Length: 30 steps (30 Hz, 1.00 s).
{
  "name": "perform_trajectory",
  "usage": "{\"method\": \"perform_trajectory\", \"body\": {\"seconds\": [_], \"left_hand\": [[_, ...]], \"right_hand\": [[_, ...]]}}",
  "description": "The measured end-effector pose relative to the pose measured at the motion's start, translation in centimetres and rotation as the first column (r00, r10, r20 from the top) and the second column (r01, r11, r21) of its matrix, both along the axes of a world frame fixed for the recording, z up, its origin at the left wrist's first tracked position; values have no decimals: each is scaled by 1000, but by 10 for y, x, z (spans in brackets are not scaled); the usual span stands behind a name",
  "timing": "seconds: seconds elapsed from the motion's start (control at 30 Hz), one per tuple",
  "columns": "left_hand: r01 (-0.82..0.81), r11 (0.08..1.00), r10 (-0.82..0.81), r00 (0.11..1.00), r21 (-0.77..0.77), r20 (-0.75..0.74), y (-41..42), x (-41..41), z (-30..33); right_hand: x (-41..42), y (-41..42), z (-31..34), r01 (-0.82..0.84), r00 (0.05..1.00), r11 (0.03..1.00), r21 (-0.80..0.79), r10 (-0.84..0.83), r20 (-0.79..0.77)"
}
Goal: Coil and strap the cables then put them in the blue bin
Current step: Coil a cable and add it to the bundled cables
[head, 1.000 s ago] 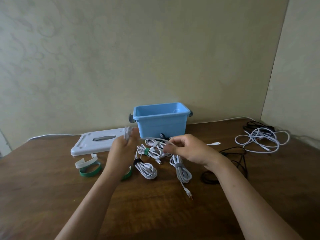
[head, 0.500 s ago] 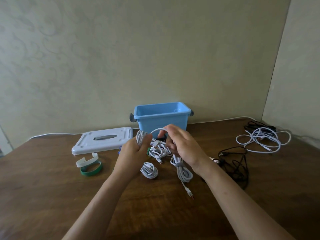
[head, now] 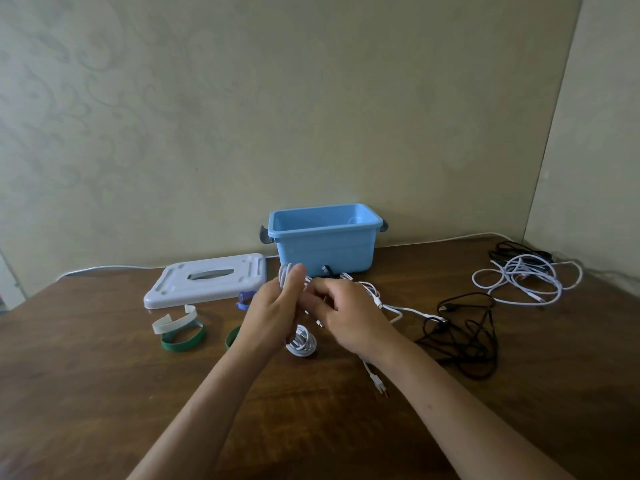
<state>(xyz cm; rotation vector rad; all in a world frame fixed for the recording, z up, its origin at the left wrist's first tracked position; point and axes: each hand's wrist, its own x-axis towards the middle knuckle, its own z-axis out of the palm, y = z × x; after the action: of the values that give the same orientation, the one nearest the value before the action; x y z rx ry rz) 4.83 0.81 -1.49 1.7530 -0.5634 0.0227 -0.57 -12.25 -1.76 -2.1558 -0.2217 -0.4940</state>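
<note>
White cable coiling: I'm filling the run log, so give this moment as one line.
left hand holds white coil | right hand feeds cable | blue bin looks empty

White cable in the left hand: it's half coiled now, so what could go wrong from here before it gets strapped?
1. The left hand holds the white cable loops only at one side; they could spring loose when it reaches for a green strap.
2. The cable's loose tail runs beside the black cable and may snag it as the right hand pulls.
3. Strapped coils lie right under the hands and could get dragged along.
</note>
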Motion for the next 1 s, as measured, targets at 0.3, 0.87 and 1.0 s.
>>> {"method": "perform_trajectory", "body": {"seconds": [0.3, 0.87, 1.0], "left_hand": [[-185, 967, 186, 983, -174, -10, 10, 9, 8], [217, 897, -307, 933, -386, -190, 21, 6, 21], [294, 933, -332, 926, -206, -178, 30, 0, 27]], "right_hand": [[-3, 3, 1, -65, 977, 974, -218, 18, -211], [1, -5, -2, -43, 975, 922, -386, -46, -219], [5, -26, 3, 14, 992, 879, -477, -71, -103]]}}
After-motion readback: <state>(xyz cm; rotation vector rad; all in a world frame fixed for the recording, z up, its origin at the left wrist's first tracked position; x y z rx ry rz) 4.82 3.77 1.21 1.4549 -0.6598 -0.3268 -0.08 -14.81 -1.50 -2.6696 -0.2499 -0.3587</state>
